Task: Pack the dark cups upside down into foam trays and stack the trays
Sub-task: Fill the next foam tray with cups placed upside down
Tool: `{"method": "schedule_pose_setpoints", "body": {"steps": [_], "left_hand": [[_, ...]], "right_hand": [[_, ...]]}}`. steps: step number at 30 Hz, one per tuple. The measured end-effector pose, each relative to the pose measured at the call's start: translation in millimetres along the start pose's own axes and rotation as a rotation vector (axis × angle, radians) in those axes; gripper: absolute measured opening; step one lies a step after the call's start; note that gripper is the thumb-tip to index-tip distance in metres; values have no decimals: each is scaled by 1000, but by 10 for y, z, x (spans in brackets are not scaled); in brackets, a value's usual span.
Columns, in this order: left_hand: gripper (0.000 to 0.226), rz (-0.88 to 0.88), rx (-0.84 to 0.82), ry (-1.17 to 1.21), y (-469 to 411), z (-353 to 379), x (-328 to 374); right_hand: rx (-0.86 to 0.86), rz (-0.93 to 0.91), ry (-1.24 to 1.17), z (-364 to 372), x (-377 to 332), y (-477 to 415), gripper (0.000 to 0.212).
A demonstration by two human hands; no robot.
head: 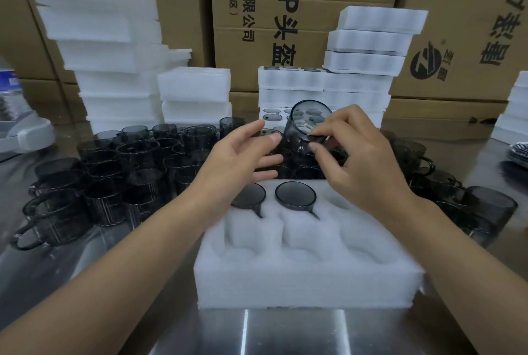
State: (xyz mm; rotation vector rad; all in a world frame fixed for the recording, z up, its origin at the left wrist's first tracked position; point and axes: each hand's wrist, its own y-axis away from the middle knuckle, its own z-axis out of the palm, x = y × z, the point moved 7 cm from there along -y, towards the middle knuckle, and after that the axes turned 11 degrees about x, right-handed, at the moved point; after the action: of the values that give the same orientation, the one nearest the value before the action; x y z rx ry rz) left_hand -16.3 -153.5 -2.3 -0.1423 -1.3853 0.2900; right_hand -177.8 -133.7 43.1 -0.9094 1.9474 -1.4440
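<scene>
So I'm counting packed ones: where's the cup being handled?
The cup is held tilted in the right hand, centre frame, above the near foam tray.

A shiny steel worktop [285, 331] catches pale streaks of light along its near edge, while brown cardboard boxes [314, 11] printed with black Chinese characters stand stacked like a wall behind its far edge, and a water bottle [10, 88] stands at its left edge.
</scene>
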Motion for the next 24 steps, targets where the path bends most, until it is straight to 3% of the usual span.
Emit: {"method": "schedule_pose_setpoints", "body": {"steps": [2,6,24], "left_hand": [[25,-81,-29,56,-2,21,-21],[32,-177,-89,65,15,65,-62],[31,-219,-83,80,-20,32,-122]], "right_hand": [[-10,-64,1,9,-79,7,13],[-35,-50,-23,60,-82,61,14],[-118,249,-174,169,125,152,21]]}}
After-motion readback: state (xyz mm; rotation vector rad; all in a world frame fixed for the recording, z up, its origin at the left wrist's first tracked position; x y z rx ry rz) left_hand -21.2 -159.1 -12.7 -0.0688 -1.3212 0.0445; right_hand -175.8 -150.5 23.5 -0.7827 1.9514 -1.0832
